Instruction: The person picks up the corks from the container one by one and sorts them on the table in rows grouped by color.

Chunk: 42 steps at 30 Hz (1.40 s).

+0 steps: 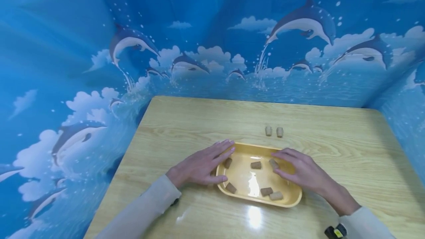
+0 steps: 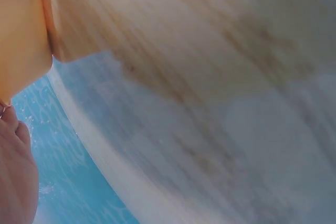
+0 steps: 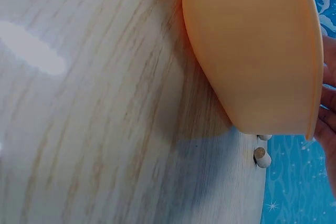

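Inside the near wall of a yellow tray (image 1: 241,177), two cork-like plugs (image 1: 266,191) are seen touching or nearly so; another plug (image 1: 230,187) is shown in the near left corner. The plugs are judged light, firm with slight give, hard to damage and liable to roll; they would be best pinched round the middle between thumb and forefinger. The glossy tray is judged light, fairly stiff and apt to slide, best held by its rim at both ends. At its left end the left hand (image 1: 203,164) is spread wide, fingers stretched forward, thumb held apart, nothing gripped. Over the right end the right hand (image 1: 301,169) is arched, thumb and forefinger parted about a plug (image 1: 273,164); whether it is touched cannot be told. Farther in, one plug (image 1: 256,165) is left near mid-tray, another (image 1: 228,163) beside the left fingers. Beyond, two paler plugs (image 1: 280,132) are placed on the wooden table (image 1: 199,117), backed by a dolphin-print sheet (image 1: 212,21).
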Each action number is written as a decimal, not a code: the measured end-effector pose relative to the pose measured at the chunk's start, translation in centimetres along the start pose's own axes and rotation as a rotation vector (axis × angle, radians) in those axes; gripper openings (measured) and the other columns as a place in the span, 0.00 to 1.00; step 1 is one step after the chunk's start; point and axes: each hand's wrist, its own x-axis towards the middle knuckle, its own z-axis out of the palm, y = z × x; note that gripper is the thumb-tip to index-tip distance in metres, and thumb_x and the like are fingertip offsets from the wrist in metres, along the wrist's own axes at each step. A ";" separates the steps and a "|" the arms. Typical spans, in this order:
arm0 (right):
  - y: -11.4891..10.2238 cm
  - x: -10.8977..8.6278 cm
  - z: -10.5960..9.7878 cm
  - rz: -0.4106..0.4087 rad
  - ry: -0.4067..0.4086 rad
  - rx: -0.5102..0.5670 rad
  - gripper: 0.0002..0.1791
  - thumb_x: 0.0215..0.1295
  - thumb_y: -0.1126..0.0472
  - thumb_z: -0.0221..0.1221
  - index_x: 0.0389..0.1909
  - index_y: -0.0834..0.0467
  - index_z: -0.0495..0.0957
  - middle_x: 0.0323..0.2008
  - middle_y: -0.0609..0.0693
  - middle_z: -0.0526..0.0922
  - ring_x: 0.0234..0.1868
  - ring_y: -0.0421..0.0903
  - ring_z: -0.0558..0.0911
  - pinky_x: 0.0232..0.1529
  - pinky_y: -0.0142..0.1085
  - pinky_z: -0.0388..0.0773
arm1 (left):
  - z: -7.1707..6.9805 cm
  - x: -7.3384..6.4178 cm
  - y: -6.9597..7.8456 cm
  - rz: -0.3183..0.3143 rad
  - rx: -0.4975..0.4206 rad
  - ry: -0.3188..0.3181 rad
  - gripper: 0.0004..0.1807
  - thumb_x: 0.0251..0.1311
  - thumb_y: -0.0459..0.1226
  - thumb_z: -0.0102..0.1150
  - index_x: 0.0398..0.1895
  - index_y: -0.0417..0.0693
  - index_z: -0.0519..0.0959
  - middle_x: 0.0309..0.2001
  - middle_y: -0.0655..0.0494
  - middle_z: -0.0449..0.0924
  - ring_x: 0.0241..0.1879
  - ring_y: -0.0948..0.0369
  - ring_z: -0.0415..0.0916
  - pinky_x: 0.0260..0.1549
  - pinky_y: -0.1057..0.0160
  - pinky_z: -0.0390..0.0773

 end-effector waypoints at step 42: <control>-2.1 1.5 1.0 0.091 -0.258 -0.138 0.20 0.65 0.73 0.70 0.58 0.68 0.87 0.53 0.63 0.90 0.55 0.60 0.89 0.52 0.48 0.92 | -0.2 0.4 0.1 0.005 -0.018 0.003 0.53 0.79 0.68 0.42 0.92 0.50 0.38 0.92 0.49 0.35 0.91 0.56 0.33 0.89 0.56 0.44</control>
